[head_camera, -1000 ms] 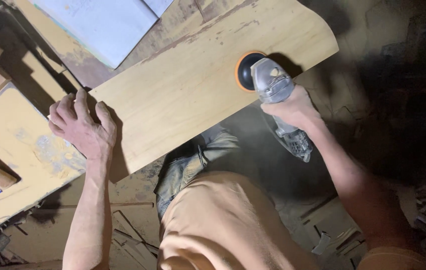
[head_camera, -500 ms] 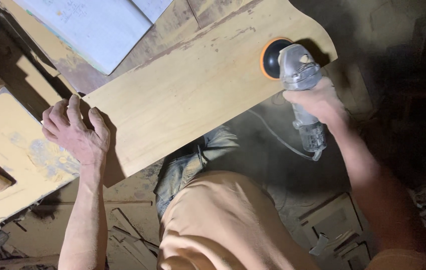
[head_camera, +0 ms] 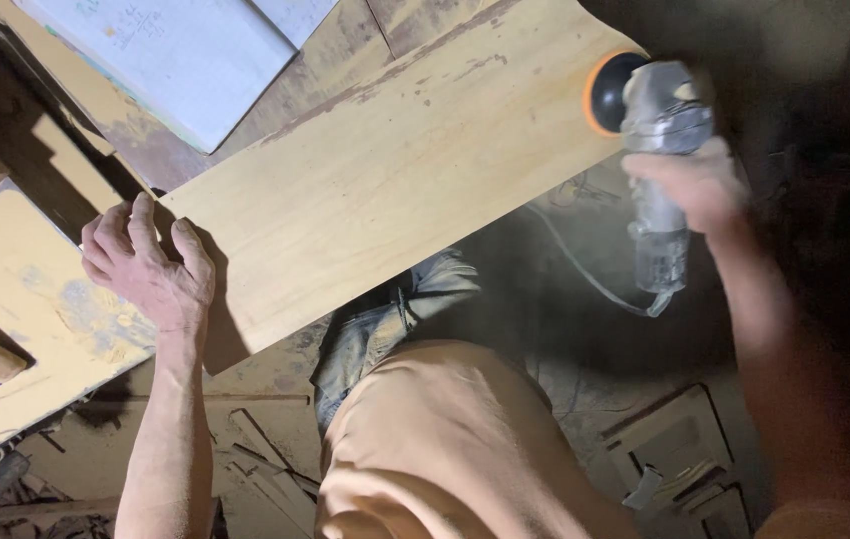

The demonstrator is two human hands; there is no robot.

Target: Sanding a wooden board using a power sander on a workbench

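A: Left hand spread flat, pressing the near-left corner of the plywood board. Right hand clenched on the grey sander.

B: Moved since a second ago?

A: Yes: orange pad gone from mid-board to the far right end, half over the edge. That edge reached.

B: Around the board?

A: White sheets above it, cord hanging under it, wood offcuts on the floor below.
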